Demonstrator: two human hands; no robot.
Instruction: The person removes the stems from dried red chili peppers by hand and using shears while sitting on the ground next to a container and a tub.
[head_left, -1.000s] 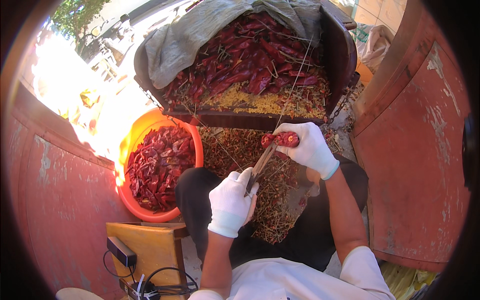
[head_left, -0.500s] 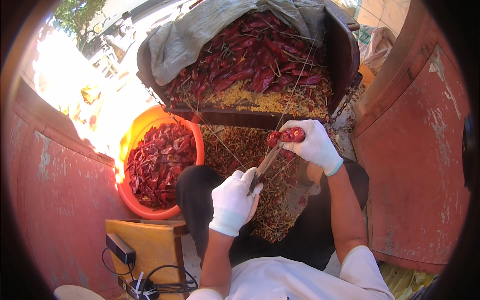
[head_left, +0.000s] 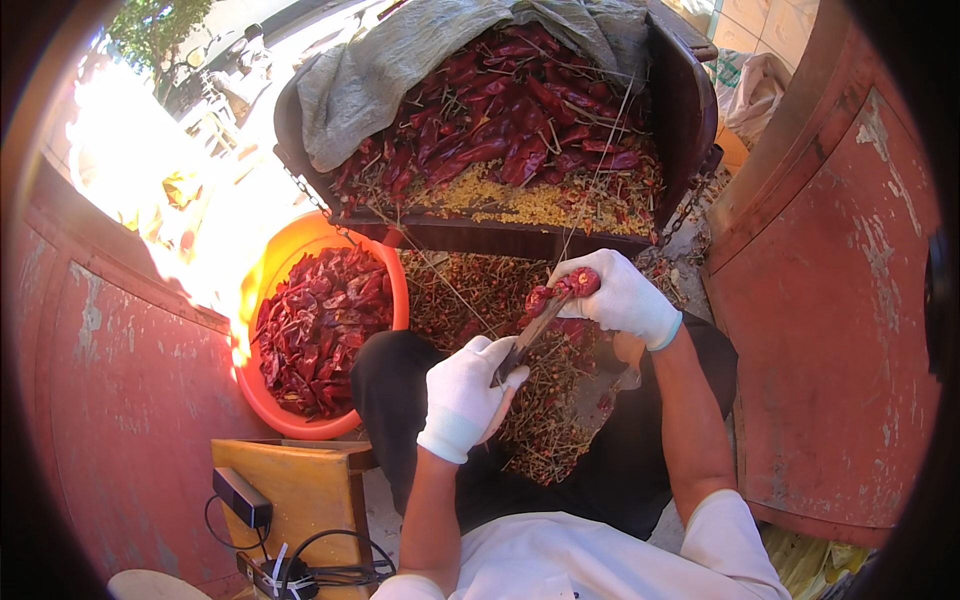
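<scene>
My left hand [head_left: 465, 392], in a white glove, is closed around the handles of a pair of scissors [head_left: 528, 340]. Their long, worn blades point up and right to the dried red chili peppers [head_left: 562, 290] in my other hand. My right hand [head_left: 622, 297], also gloved in white, grips this small bunch by its fingertips, the cut-looking ends facing left. The blade tips touch or overlap the peppers; whether they are parted is hard to see. Below both hands lies a heap of stems and pepper scraps [head_left: 545, 425] between my knees.
Ahead stands a dark bin [head_left: 690, 120] of whole dried chilies [head_left: 510, 110] and yellow seeds, partly covered by a grey sack [head_left: 360, 85]. An orange tub [head_left: 400, 290] of cut red peppers sits left. A wooden stool [head_left: 300, 480] with cables is near left; red panels [head_left: 830, 300] flank both sides.
My right hand has lowered slightly and shifted a little left, turning the peppers against the scissors. My left hand has barely moved and keeps its hold on the scissors.
</scene>
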